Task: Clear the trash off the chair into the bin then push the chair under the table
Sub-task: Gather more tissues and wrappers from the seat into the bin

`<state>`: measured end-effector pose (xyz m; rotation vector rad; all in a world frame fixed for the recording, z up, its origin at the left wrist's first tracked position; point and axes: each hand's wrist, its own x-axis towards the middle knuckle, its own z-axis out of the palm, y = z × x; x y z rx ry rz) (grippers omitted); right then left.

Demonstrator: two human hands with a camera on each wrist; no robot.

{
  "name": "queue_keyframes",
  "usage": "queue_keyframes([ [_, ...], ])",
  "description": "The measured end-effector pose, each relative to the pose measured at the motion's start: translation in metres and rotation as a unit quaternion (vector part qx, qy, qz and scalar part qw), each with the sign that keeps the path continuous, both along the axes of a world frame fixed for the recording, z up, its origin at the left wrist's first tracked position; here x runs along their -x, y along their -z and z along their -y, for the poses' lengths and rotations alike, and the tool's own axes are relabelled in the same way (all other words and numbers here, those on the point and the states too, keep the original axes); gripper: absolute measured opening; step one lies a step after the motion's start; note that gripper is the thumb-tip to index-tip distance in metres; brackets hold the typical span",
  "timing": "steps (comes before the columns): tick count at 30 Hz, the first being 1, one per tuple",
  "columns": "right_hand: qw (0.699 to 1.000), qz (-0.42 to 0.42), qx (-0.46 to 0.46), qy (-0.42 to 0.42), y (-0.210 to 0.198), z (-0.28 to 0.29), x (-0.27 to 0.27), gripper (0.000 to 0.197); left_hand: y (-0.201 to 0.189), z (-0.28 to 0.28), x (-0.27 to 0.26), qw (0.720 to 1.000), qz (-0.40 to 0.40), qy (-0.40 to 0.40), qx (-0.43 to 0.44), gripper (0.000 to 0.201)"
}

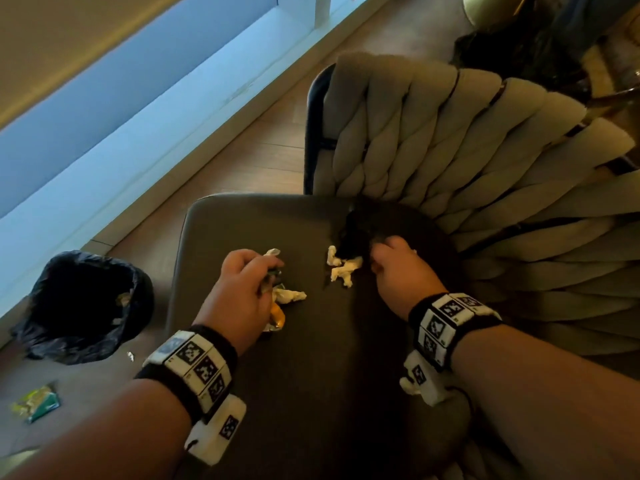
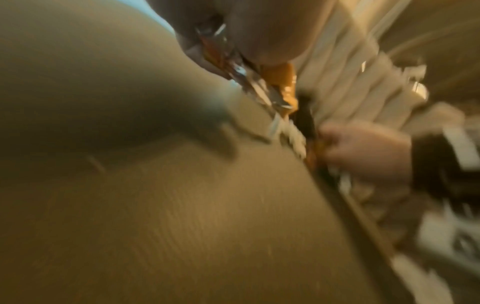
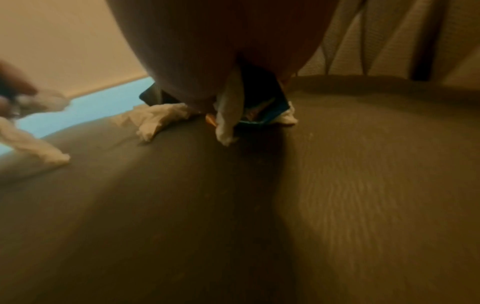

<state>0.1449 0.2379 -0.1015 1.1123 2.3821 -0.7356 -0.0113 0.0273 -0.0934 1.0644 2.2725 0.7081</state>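
Note:
Trash lies on the dark seat (image 1: 311, 358) of the chair with a woven beige back (image 1: 450, 140). My left hand (image 1: 242, 289) grips an orange and silver foil wrapper (image 1: 278, 318) (image 2: 280, 82) with white tissue (image 1: 292, 296) bunched in it. My right hand (image 1: 398, 268) curls round a dark blue wrapper (image 3: 262, 102) and a strip of white tissue (image 3: 228, 121). A crumpled white tissue (image 1: 341, 268) (image 3: 155, 119) lies loose on the seat between the hands. The bin (image 1: 83, 306), lined with a black bag, stands on the floor left of the chair.
A green snack packet (image 1: 36, 403) and a small silver scrap (image 1: 130, 356) lie on the wooden floor near the bin. A window wall runs along the left. A dark bag (image 1: 519, 46) and the table's edge (image 1: 616, 84) sit beyond the chair back.

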Motion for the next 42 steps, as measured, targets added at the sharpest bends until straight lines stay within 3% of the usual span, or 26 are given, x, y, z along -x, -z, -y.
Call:
queue_keyframes([
  [5,0.988,-0.082,0.025,0.127,-0.021,0.022,-0.015,0.020,-0.016,0.040,0.030,0.991,-0.053,-0.092,-0.085,0.029],
  [8,0.965,-0.099,0.076,0.232,-0.040,0.045,-0.024,0.022,-0.012,0.076,0.066,0.964,-0.044,-0.242,-0.096,0.023],
  [11,0.949,-0.060,0.154,0.269,-0.056,0.078,-0.023,0.023,0.008,0.124,0.113,0.919,0.010,-0.385,-0.083,0.016],
  [13,0.946,-0.046,0.189,0.259,-0.063,0.101,-0.010,0.022,0.023,0.162,0.141,0.892,0.003,-0.450,-0.038,0.014],
  [17,0.941,-0.061,0.236,0.234,-0.077,0.139,0.037,0.024,0.058,0.221,0.170,0.834,0.030,-0.551,0.019,0.028],
  [22,0.948,-0.090,0.255,0.166,-0.073,0.181,0.104,0.027,0.091,0.271,0.182,0.782,0.116,-0.608,0.078,0.039],
  [26,0.948,-0.108,0.271,0.130,-0.069,0.203,0.145,0.026,0.109,0.296,0.195,0.732,0.174,-0.646,0.126,0.060],
  [31,0.946,-0.076,0.288,0.125,-0.070,0.218,0.175,0.027,0.126,0.303,0.209,0.678,0.223,-0.698,0.059,0.080],
  [34,0.944,-0.059,0.296,0.133,-0.066,0.223,0.183,0.027,0.130,0.295,0.215,0.592,0.331,-0.732,-0.062,0.061],
  [36,0.946,-0.049,0.293,0.126,-0.061,0.228,0.188,0.028,0.135,0.292,0.220,0.554,0.389,-0.727,-0.109,0.052],
  [39,0.943,-0.046,0.306,0.123,-0.056,0.234,0.199,0.029,0.142,0.297,0.220,0.555,0.412,-0.716,-0.104,0.041],
  [42,0.923,-0.049,0.360,0.126,-0.054,0.247,0.220,0.031,0.150,0.308,0.213,0.592,0.405,-0.694,-0.062,0.047],
])
